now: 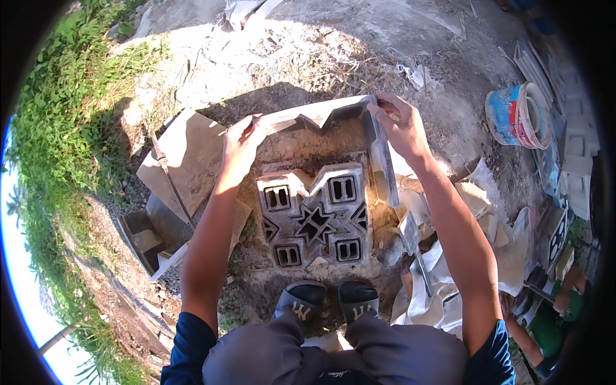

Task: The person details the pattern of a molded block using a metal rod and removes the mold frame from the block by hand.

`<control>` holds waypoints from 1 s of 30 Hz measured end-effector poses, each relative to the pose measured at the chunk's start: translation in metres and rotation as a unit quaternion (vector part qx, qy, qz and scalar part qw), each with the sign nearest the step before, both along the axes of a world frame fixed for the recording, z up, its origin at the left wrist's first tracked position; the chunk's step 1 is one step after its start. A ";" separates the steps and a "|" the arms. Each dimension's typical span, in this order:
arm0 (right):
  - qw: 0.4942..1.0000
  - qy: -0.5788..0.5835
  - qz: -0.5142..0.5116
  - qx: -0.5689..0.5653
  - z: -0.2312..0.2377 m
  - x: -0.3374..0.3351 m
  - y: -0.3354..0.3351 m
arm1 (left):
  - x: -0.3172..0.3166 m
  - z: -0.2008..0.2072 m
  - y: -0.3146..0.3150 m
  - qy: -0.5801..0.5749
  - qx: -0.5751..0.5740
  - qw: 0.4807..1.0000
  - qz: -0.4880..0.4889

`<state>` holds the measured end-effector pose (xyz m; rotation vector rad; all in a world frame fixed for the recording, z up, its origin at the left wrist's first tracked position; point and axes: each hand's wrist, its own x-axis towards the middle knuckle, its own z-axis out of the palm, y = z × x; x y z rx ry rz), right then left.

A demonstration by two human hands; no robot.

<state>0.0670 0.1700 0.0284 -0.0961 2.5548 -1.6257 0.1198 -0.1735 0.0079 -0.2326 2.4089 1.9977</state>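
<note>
The bare dirt ground (pixel 308 64) fills most of the view, edged by a grass verge (pixel 58 128) on the person's left and scattered rubble, torn sacks (pixel 436 295) and a paint bucket (pixel 516 115) lying on its side on the right. At the centre, just ahead of the person's shoes (pixel 330 298), a freshly cast decorative concrete vent block (pixel 314 221) with a star pattern and four slotted openings sits on the soil, its top face fully exposed. Judging by that, the casting is already out of its form and stands free; what appears left is carrying the form clear and setting it down. The grey metal mould frame (pixel 378 154) is raised and tilted above the block's far edge, its zigzag inner wall facing the camera, and it does not seem to touch the block. The left hand (pixel 240 144) clasps the frame's left end, fingers closed over the rim; the right hand (pixel 401 125) clenches the frame's upper right corner. So the frame hangs between both hands, while the block lies below and nearer the body, apart from either grip. Flat slabs (pixel 186 160) lie on the left, and a trowel (pixel 410 240) rests beside the block on the right.
</note>
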 end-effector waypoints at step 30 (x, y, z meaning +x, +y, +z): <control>0.984 -0.009 0.028 0.177 0.046 0.059 0.001 | -0.018 0.053 0.013 -0.009 -0.345 0.936 -0.065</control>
